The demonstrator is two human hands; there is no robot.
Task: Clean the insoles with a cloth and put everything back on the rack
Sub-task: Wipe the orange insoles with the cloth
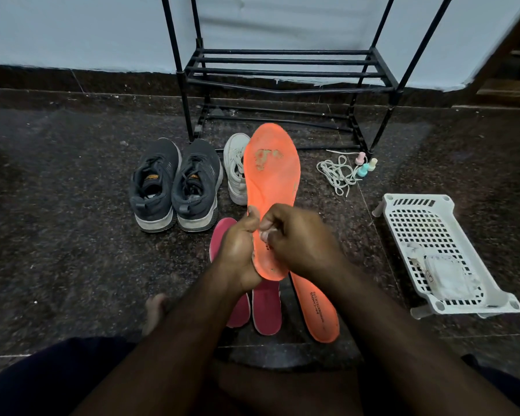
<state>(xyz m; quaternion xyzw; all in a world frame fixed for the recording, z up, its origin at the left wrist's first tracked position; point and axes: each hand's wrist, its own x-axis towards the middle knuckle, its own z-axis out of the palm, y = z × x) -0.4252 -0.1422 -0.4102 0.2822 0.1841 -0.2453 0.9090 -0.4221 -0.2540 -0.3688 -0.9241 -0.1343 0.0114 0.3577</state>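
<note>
My left hand grips the orange insole; right hand pinches a cloth. I'd rub the worn patches firmly.

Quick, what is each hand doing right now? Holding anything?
Left hand: grips the heel end of the orange insole, holding it up.
Right hand: fingers curled, pinching something small and pale against the same insole, probably the cloth.

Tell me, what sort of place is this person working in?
Probably a home entryway or hallway corner: a black metal shoe rack stands against a pale wall, with grey sneakers and loose insoles on a dark speckled stone floor.
</note>
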